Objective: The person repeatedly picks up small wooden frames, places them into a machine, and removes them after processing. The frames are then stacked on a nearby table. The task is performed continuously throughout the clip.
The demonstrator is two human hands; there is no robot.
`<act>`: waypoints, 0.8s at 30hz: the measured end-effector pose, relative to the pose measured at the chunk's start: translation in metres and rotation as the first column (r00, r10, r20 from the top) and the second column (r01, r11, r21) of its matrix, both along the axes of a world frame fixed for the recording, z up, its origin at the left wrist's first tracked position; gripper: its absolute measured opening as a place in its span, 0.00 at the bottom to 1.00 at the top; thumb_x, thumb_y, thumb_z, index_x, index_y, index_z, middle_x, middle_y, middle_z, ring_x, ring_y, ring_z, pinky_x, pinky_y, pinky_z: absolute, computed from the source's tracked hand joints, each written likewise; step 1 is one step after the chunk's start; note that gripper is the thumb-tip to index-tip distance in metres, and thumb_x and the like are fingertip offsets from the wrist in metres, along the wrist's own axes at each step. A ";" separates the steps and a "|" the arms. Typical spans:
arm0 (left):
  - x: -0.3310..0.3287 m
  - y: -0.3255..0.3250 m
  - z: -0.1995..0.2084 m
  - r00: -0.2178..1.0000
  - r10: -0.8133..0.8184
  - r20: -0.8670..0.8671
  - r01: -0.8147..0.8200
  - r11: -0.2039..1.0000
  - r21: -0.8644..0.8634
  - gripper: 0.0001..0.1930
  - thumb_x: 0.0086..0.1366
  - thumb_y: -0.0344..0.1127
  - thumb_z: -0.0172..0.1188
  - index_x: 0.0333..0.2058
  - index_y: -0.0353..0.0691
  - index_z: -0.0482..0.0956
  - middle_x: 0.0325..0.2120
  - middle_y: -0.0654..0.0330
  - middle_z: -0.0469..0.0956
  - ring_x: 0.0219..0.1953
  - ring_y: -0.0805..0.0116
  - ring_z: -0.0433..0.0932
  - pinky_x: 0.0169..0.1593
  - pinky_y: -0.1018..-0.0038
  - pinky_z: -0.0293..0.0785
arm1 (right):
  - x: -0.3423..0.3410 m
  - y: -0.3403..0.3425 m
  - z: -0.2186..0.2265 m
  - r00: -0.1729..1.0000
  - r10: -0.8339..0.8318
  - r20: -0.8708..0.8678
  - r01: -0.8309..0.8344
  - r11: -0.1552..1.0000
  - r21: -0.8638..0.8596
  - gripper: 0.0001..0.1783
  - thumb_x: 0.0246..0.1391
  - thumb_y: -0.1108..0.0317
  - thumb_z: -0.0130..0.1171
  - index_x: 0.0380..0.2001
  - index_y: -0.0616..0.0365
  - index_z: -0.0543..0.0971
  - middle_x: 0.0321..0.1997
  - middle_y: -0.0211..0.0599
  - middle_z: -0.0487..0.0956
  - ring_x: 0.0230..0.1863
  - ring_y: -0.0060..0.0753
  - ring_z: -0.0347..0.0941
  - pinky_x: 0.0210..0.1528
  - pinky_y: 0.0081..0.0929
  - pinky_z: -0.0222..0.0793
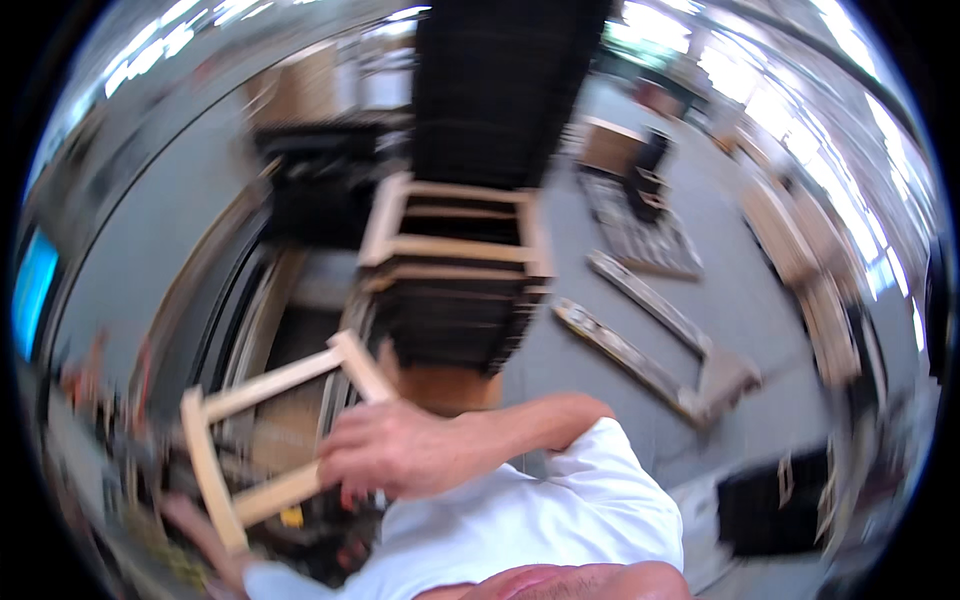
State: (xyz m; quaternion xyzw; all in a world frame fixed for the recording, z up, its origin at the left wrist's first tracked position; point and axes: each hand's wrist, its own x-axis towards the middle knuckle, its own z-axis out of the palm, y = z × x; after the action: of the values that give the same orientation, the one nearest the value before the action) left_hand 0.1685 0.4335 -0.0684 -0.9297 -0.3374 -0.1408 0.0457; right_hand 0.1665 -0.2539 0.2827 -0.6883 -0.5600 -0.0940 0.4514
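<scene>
"Across the grey floor (560, 370), what takes up the most room?"

"The tall dark stack (500, 90), running out past the top edge of the view. On its near side sits a lower dark pile (440, 320) with pale bars showing across its top."

"And over to the right?"

"What looks like a pallet jack (728, 385), both prongs pointing toward that pile. A slatted pallet (660, 240) lies beyond it, rather blurred."

"Closer in?"

"The person's white shirt (530, 525), then the pale wooden frame (270, 384). It's at the lower left, beside the shirt and tilted: four straight bars around an opening."

"Who has hold of it?"

"The right hand (375, 455), back side up, its fingers closed around the frame's right-hand end, so the corner there is covered."

"What about the left hand (187, 517)?"

"Just by the frame's lower left corner. It's smeared and partly covered, so I can't tell whether it grips."

"Anything smaller?"

"One yellow piece (291, 517), showing right next to the frame's lower bar."
</scene>
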 end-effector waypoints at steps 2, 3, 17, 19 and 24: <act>-0.008 0.010 -0.017 0.991 -0.081 -0.105 0.099 0.978 0.182 0.13 0.63 0.39 0.48 0.30 0.36 0.78 0.26 0.53 0.79 0.28 0.57 0.77 0.34 0.62 0.73 | 0.007 0.013 -0.018 1.000 -0.009 0.026 0.011 0.998 -0.063 0.13 0.42 0.72 0.63 0.35 0.57 0.76 0.39 0.42 0.77 0.38 0.43 0.73 0.38 0.36 0.71; -0.013 0.006 -0.015 0.993 -0.059 -0.100 0.077 0.978 0.192 0.13 0.63 0.39 0.48 0.30 0.36 0.78 0.26 0.53 0.79 0.28 0.57 0.77 0.34 0.62 0.72 | 0.009 0.027 -0.021 0.999 -0.009 -0.037 0.005 0.995 -0.100 0.14 0.40 0.73 0.64 0.34 0.56 0.77 0.39 0.42 0.78 0.37 0.42 0.74 0.37 0.35 0.72; 0.001 -0.190 0.059 -0.021 0.968 0.250 0.564 0.218 -0.796 0.20 0.60 0.36 0.59 0.46 0.27 0.68 0.41 0.48 0.74 0.37 0.56 0.79 0.35 0.64 0.82 | 0.051 0.173 -0.111 0.982 0.118 -0.146 -0.157 0.942 -0.297 0.11 0.42 0.77 0.62 0.33 0.57 0.78 0.27 0.39 0.77 0.31 0.43 0.71 0.35 0.36 0.67; -0.035 -0.199 0.040 -0.035 0.941 0.338 0.684 0.269 -0.678 0.15 0.59 0.34 0.59 0.42 0.30 0.71 0.32 0.52 0.76 0.33 0.61 0.79 0.32 0.66 0.78 | 0.049 0.195 -0.119 0.970 0.179 -0.167 -0.223 0.927 -0.302 0.11 0.42 0.77 0.62 0.33 0.57 0.78 0.27 0.39 0.77 0.31 0.43 0.71 0.35 0.36 0.67; -0.070 -0.280 0.055 0.045 0.971 0.234 0.571 0.167 -0.803 0.08 0.61 0.39 0.56 0.34 0.42 0.73 0.24 0.61 0.74 0.19 0.74 0.65 0.21 0.78 0.58 | 0.060 0.253 -0.148 0.935 0.355 -0.015 -0.343 0.892 -0.293 0.12 0.41 0.74 0.62 0.34 0.55 0.79 0.29 0.38 0.79 0.35 0.44 0.73 0.38 0.38 0.68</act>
State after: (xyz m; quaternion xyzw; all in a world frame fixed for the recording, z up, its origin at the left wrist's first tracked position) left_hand 0.0988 0.1538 -0.0135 -0.2325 -0.4791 -0.4456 -0.7196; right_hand 0.2261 -0.0010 0.1344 -0.6334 -0.6906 0.0586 0.3441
